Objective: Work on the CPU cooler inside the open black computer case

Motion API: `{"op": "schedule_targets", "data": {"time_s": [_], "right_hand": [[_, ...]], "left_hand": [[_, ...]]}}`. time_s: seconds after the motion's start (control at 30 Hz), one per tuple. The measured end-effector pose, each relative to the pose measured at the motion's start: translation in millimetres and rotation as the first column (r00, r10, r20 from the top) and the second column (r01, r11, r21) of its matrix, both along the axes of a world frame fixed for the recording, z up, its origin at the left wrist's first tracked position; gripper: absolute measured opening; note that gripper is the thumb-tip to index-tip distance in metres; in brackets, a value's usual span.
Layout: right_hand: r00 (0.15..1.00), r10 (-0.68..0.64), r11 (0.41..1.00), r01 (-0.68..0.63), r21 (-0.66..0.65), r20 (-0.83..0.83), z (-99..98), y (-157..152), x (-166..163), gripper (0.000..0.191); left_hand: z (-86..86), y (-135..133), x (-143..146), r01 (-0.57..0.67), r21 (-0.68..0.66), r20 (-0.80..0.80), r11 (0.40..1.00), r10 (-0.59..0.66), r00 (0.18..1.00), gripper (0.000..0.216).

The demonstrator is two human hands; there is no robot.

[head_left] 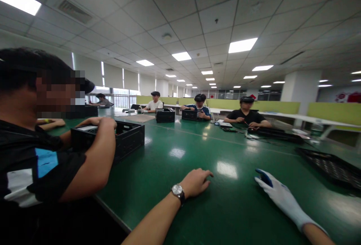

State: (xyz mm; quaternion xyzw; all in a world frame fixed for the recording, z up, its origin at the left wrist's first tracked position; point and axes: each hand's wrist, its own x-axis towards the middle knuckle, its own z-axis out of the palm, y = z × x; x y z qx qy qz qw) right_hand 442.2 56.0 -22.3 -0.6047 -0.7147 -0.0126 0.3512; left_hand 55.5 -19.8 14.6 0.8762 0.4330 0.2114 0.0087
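Observation:
My left hand [196, 182] is bare and rests low over the green table [180, 154], fingers loosely apart and nothing in them. A round silver-faced wristwatch [177, 190] with a dark strap sits on that wrist. To its right, my right hand [279, 193] wears a white work glove with a blue-coated palm. Its fingers are stretched out and I see nothing held there. The thing nearest to that gloved hand is a black ribbed tray-like panel [332, 166] at the table's right side, apart from it.
Close on the left, a person [42, 154] has both hands in an open black computer case [129, 137]. Across the table, other people sit by more black cases [165, 116]. Cables and a dark panel [276, 134] lie at the far right, near a clear plastic bottle [316, 129].

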Motion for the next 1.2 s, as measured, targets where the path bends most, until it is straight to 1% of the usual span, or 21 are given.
{"op": "schedule_targets", "data": {"time_s": [0.1,0.2,0.27,0.43,0.53,0.6,0.67,0.8,0.87,0.93,0.97,1.03,1.13,1.2], "right_hand": [[1.0,-0.022,1.0,0.022,-0.011,0.001,0.4,-0.5,0.6,0.052],[1.0,0.028,1.0,-0.028,0.002,-0.012,-3.9,3.7,5.2,0.048],[0.999,0.038,0.999,-0.037,0.018,-0.029,-8.0,8.3,8.6,0.049],[0.999,0.009,0.999,-0.007,0.037,-0.036,-11.8,13.7,8.0,0.058],[1.0,0.026,1.0,-0.026,0.009,0.003,-5.8,6.5,-0.2,0.072],[0.998,0.049,0.999,-0.048,-0.018,0.032,0.5,-1.4,-7.2,0.075],[0.997,0.062,0.998,-0.061,-0.031,0.052,6.4,-8.6,-14.2,0.069],[0.994,0.082,0.997,-0.083,0.005,0.075,14.2,-17.8,-25.3,0.055],[0.985,0.146,0.989,-0.146,-0.005,0.097,16.4,-21.1,-29.3,0.054],[0.961,0.247,0.969,-0.244,-0.036,0.125,17.6,-24.1,-33.5,0.056],[0.946,0.294,0.956,-0.29,-0.048,0.135,17.8,-25.3,-36.1,0.056],[0.929,0.344,0.939,-0.339,-0.061,0.137,17.6,-26.4,-42.6,0.055],[0.932,0.344,0.938,-0.335,-0.092,0.115,15.9,-25.0,-53.9,0.06],[0.93,0.355,0.931,-0.343,-0.122,0.098,14.1,-23.6,-59.9,0.061]], "left_hand": [[1.2,1.2,0.7,0.004,0.013,0.017,1.0,-0.004,1.0,0.033],[-1.0,4.0,2.1,0.008,0.004,0.015,1.0,-0.008,1.0,0.033],[-3.5,6.2,3.6,0.012,-0.005,0.004,1.0,-0.012,1.0,0.033],[-6.7,9.8,5.8,0.007,0.003,-0.023,1.0,-0.007,1.0,0.03],[-4.2,7.9,3.2,-0.002,0.027,-0.034,1.0,0.003,0.999,0.029],[-2.3,5.3,1.0,-0.005,0.037,-0.048,0.999,0.006,0.999,0.028],[-2.4,2.8,-0.2,-0.009,0.047,-0.07,0.999,0.012,0.997,0.027],[-6.6,1.4,-1.0,-0.006,0.092,-0.134,0.996,0.018,0.991,0.028],[-4.4,5.0,-4.4,0.021,0.133,-0.175,0.991,0.003,0.985,0.026],[6.3,14.8,-12.2,0.032,0.188,-0.199,0.982,0.006,0.98,0.022],[15.6,22.7,-17.7,0.022,0.218,-0.2,0.976,0.023,0.98,0.021],[41.4,45.8,-30.2,-0.04,0.278,-0.178,0.96,0.092,0.98,0.023],[87.3,96.9,-46.5,-0.186,0.347,-0.123,0.919,0.242,0.963,0.035],[111.6,134.7,-51.0,-0.282,0.361,-0.106,0.889,0.339,0.935,0.041]]}}
